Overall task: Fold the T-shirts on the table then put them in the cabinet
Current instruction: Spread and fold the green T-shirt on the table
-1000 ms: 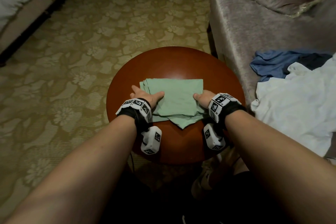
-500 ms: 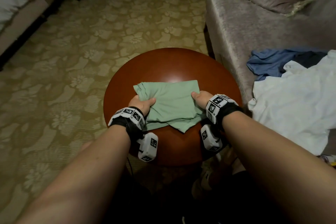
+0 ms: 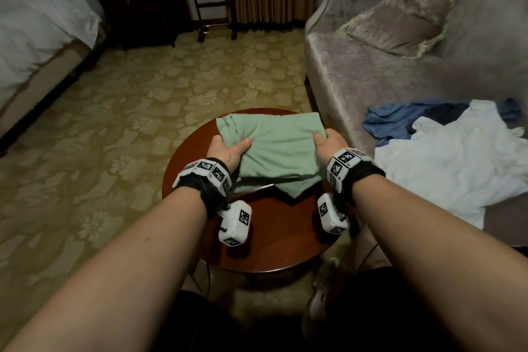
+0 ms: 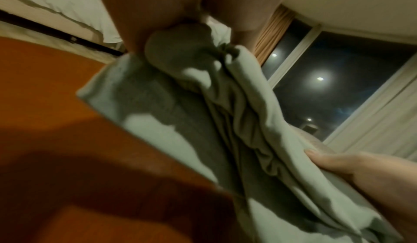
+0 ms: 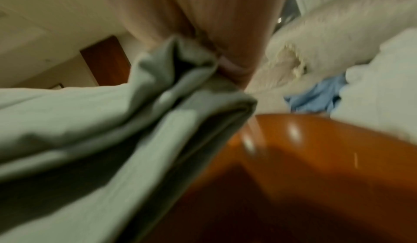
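Head view: folded green T-shirt (image 3: 274,151) is pinched at both ends by left hand (image 3: 228,151) and right hand (image 3: 328,143), frame centre.
Left wrist view: hanging folds are shown above the bench (image 4: 56,139), lower left.

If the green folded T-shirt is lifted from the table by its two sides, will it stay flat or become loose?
Probably it sags: the green T-shirt is soft cloth, bunching where the left hand and right hand grip it. One lower layer already hangs out toward the round table, so the fold may open. It looks light.
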### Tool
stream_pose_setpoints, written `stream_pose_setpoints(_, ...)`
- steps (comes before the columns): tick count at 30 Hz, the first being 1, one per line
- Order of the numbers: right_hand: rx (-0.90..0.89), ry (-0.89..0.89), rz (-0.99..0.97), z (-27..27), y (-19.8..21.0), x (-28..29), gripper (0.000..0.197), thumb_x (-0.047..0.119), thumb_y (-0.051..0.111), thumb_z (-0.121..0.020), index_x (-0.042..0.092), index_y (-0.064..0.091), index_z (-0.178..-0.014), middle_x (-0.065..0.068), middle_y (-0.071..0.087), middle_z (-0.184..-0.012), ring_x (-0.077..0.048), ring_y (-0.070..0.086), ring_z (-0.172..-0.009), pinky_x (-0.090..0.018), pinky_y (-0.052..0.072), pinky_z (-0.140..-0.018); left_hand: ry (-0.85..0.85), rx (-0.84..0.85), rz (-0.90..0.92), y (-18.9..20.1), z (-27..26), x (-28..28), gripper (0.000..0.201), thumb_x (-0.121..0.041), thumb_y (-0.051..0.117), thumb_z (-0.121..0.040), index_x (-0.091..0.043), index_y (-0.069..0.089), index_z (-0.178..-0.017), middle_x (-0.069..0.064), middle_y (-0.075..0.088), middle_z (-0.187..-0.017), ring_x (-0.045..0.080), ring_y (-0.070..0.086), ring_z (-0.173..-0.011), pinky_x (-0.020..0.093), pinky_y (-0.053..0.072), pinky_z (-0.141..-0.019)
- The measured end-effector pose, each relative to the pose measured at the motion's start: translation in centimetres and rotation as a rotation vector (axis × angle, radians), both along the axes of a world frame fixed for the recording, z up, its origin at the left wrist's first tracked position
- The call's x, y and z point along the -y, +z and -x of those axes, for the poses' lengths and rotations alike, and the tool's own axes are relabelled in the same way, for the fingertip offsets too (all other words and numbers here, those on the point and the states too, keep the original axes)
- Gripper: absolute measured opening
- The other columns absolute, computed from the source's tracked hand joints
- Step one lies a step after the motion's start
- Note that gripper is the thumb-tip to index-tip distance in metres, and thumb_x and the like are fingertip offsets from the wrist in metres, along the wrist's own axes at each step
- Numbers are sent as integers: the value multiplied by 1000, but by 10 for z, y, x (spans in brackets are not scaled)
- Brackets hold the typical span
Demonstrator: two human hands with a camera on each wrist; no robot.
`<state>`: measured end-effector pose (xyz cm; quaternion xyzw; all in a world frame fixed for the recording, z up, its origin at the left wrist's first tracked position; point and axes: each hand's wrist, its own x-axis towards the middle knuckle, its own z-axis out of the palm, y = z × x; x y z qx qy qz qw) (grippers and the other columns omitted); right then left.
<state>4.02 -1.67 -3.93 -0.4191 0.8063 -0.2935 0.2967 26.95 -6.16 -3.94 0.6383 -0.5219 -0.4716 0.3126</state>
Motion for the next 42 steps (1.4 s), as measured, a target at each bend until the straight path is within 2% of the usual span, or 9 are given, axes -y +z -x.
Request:
stream_pose_setpoints(7,-166,-116,208,52,68,-37,22,24,38,-101,11,41,-83,-26,53,-108,-35,52,-98,-32,30,-72,-39,-129,146,68,61,-29,102,-33,77,-78,-10,10,-151,8,39,-148,26,40,-134,40,31,-113)
stream_pose_setpoints(10,-205,-191,278,79,90,-66,31,23,38,-101,14,34,-71,-17,49,-93,-30,48,-86,-31,28,-69,-107,-198,149,89,89,-44,101,-36,82,-70,-9,23,-147,8,49,-139,27,50,-125,43,38,-108)
stream_pose_setpoints(15,-298,-328,347,129,118,-129,17,25,42,-99,12,46,-88,-23,59,-107,-37,54,-97,-31,31,-70,-307,-303,128,76,157,-36,122,-59,91,-16,-16,53,-124,1,69,-111,23,68,-98,45,53,-91)
stream_pose_setpoints(18,-340,-410,324,161,124,-170,20,27,44,-98,10,52,-93,-22,61,-108,-38,56,-98,-34,37,-74,-386,-331,130,67,209,-48,128,-62,89,-11,-15,55,-124,1,70,-109,23,69,-95,44,53,-91)
stream_pose_setpoints(25,-344,-583,220,233,108,-266,31,18,40,-100,0,52,-122,-25,53,-126,-38,49,-116,-33,39,-88,-496,-194,-48,72,297,-161,136,-79,75,-20,-12,49,-135,8,61,-126,32,62,-108,47,49,-97)
stream_pose_setpoints(29,-359,-656,95,277,78,-310,27,19,40,-98,3,53,-115,-28,54,-122,-41,52,-109,-32,34,-75,-657,-117,-176,32,354,-188,109,-53,87,-21,-9,63,-118,10,72,-101,33,71,-85,51,56,-81)
stream_pose_setpoints(35,-314,-690,-53,323,32,-343,30,23,38,-97,8,56,-117,-24,55,-124,-40,54,-109,-36,42,-82,-768,-59,-299,24,382,-255,56,-34,82,-54,-4,69,-99,14,73,-93,32,71,-85,51,56,-82)
stream_pose_setpoints(40,-303,-693,-196,344,-2,-355,28,21,39,-97,8,56,-116,-23,53,-127,-41,53,-113,-42,44,-92,-771,36,-385,-56,423,-248,105,-47,87,-21,-5,64,-115,15,71,-102,35,70,-88,54,56,-80)
stream_pose_setpoints(42,-299,-683,-250,347,-11,-357,25,19,42,-95,10,58,-112,-22,54,-125,-41,53,-113,-44,45,-95,-805,157,-383,-38,415,-266,112,-50,88,-25,-4,59,-124,18,67,-113,37,67,-98,53,55,-84)
